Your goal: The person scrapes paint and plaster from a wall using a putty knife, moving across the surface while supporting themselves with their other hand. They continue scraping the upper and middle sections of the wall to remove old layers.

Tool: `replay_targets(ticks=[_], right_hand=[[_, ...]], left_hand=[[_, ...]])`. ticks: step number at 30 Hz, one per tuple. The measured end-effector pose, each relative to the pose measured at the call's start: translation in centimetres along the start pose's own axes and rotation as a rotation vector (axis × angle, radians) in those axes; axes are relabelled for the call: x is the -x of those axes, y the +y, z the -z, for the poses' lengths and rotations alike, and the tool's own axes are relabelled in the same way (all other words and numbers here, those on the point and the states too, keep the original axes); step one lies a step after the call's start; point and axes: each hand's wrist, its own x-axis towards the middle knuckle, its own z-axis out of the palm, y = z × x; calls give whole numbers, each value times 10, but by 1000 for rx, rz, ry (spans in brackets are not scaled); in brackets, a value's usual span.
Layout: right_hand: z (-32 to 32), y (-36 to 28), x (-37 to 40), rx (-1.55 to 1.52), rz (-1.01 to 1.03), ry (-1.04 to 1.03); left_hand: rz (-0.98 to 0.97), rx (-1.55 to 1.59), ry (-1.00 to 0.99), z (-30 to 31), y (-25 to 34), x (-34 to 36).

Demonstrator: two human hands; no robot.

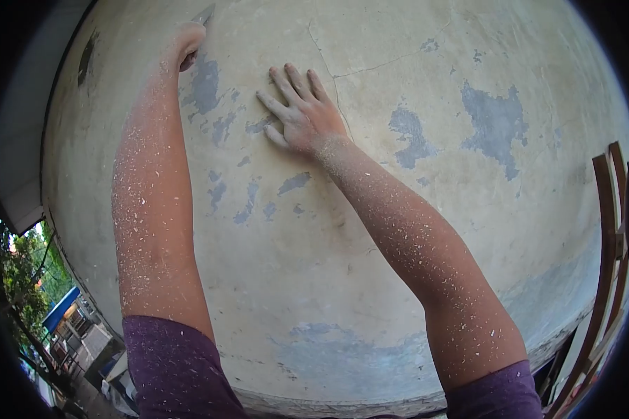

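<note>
My left hand [190,43] is raised high on the wall [370,237], its fingers closed round a scraper [204,15]. Only the scraper's grey metal blade shows, lying close to the wall near the top of the view; the handle is hidden in the fist. Just below that hand, a grey-blue patch [204,85] shows where the pale coating is gone. My right hand [304,119] lies flat on the wall with fingers spread and holds nothing. White dust and flakes cover its fingers and both forearms.
More bare grey patches [496,126] mark the right side of the wall, and thin cracks [335,77] run above my right hand. A brown wooden frame [606,230] stands at the right edge. Trees [31,258] and a blue awning [61,309] appear at lower left.
</note>
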Motion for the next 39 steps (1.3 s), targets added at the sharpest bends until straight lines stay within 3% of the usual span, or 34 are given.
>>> replay_targets(ticks=[1, 3, 5, 7, 10, 12, 14, 17, 21, 24, 27, 28, 29, 31, 33, 35, 36, 37, 39], right_hand=[[2, 0, 0, -23, -25, 5], [3, 0, 5, -56, -52, 1], [1, 3, 7, -124, -62, 87], [4, 7, 11, -128, -74, 89], [9, 21, 20, -94, -101, 95], [7, 15, 14, -106, -74, 104], [5, 17, 16, -107, -87, 133], [5, 20, 14, -80, -65, 108], [3, 19, 23, -55, -63, 109], [3, 15, 23, 2, -68, 109], [1, 14, 24, 49, -80, 77], [1, 14, 24, 59, -86, 76], [4, 12, 24, 98, -96, 52], [2, 10, 22, 103, -99, 65], [3, 13, 26, 107, -111, 43], [5, 11, 25, 172, -107, 26], [12, 10, 26, 165, -113, 8], [20, 9, 27, 101, -76, 51], [18, 14, 28, -105, -64, 62]], left_hand=[[-6, 2, -2, -4, -1, 2], [-225, -42, -76, -21, -17, 34], [-418, -3, 183, -53, -55, 81], [-345, -60, 212, -85, -76, 149], [-386, 111, 214, -102, -83, 124], [-279, -60, 247, -72, -38, 97], [-346, -63, 340, -59, -49, 23], [-216, 77, 329, -59, -89, 35], [-152, 133, 310, -106, -226, 161], [-26, 166, 160, -97, -233, 208], [-55, -66, 231, -51, -205, 101], [-165, -60, 223, -28, -190, 54], [108, 99, 55, 0, -159, 21], [44, 230, 100, 26, -158, -49], [108, 195, 121, 26, -152, -62], [62, 60, 25, 9, -169, -14], [25, 49, 74, 2, -199, 7], [15, -140, 180, -8, -233, 36], [1, -264, 79, -36, -277, 133]])
